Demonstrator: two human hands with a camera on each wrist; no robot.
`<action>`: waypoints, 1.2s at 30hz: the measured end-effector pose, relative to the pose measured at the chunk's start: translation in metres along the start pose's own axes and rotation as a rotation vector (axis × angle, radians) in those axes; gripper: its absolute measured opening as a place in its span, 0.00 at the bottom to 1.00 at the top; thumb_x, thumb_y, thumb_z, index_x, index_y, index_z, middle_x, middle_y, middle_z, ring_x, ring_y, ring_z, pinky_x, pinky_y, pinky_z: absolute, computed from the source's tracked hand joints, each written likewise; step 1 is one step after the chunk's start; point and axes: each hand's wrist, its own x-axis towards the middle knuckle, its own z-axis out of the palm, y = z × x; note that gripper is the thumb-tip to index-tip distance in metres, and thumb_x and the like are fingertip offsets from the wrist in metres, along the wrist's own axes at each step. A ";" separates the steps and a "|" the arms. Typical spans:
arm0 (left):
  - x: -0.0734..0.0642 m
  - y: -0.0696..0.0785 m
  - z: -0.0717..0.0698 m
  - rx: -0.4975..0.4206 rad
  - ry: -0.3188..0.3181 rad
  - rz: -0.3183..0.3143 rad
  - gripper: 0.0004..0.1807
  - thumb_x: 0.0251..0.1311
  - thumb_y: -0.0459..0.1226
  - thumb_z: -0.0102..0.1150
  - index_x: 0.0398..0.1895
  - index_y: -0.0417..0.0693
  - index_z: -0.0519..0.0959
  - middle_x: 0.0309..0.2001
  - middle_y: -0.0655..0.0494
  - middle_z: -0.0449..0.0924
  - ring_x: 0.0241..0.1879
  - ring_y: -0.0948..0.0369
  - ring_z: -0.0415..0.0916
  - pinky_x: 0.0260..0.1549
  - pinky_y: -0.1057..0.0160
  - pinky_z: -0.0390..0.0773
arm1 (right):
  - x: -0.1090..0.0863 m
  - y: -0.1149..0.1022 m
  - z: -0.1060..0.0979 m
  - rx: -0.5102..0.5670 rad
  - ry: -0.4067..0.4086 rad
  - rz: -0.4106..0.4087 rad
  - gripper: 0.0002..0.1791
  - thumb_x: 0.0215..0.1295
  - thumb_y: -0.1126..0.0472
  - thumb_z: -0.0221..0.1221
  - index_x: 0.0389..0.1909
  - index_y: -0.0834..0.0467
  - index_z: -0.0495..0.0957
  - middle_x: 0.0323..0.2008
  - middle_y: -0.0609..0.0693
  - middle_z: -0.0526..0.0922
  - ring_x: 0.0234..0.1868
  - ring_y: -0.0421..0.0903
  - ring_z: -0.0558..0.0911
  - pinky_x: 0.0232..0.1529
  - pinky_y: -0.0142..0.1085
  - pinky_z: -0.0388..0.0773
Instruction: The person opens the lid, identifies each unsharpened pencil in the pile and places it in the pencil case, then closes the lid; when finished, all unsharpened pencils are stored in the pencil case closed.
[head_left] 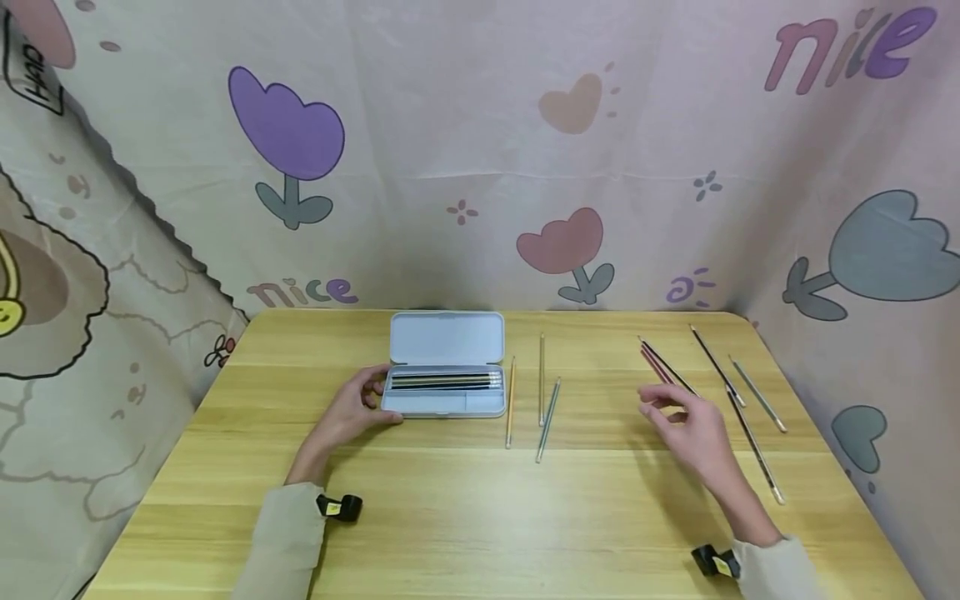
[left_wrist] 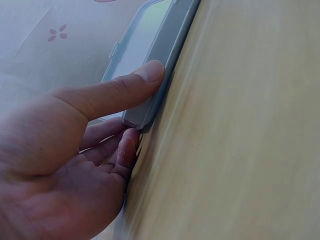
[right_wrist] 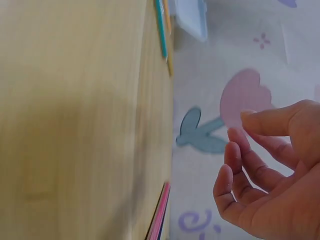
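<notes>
At the left end of an open pale blue pencil case [head_left: 427,405], my left hand [head_left: 351,412] grips the corner. Its thumb [left_wrist: 150,72] lies on the case's front edge and the other fingers are at the side. Several dark and gold striped pencils [head_left: 446,382] lie in the back compartment. My right hand [head_left: 693,429] hovers over the right part of the table with loosely bent fingers and nothing between them. Just beyond it lie a red pencil [head_left: 655,364] and a black pencil [head_left: 670,369], their near ends partly hidden by the hand.
Right of the case lie a yellow pencil [head_left: 511,408], a gold pencil [head_left: 542,375] and a teal pencil [head_left: 549,419]. Two dark pencils and another teal pencil [head_left: 759,395] lie near the table's right edge. A printed cloth [head_left: 450,150] hangs behind the wooden table [head_left: 480,517].
</notes>
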 end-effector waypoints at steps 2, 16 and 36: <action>-0.001 0.000 0.000 0.004 0.000 -0.003 0.49 0.47 0.29 0.81 0.73 0.34 0.65 0.48 0.38 0.73 0.37 0.52 0.68 0.36 0.67 0.72 | -0.003 0.006 -0.010 -0.009 0.010 0.014 0.10 0.62 0.72 0.68 0.44 0.63 0.86 0.40 0.56 0.88 0.38 0.29 0.80 0.35 0.21 0.77; 0.000 -0.001 -0.001 0.001 0.000 0.003 0.49 0.46 0.30 0.81 0.73 0.34 0.65 0.48 0.39 0.73 0.38 0.52 0.69 0.37 0.67 0.73 | -0.019 0.057 -0.054 -0.146 0.019 0.160 0.10 0.65 0.68 0.68 0.46 0.66 0.85 0.38 0.61 0.86 0.34 0.23 0.76 0.33 0.17 0.72; 0.000 -0.001 -0.001 -0.005 0.001 0.002 0.50 0.46 0.30 0.81 0.73 0.33 0.64 0.51 0.36 0.73 0.40 0.51 0.70 0.39 0.67 0.74 | -0.017 0.087 -0.056 -0.310 -0.127 0.210 0.07 0.61 0.70 0.69 0.39 0.67 0.85 0.31 0.55 0.86 0.30 0.45 0.81 0.26 0.29 0.74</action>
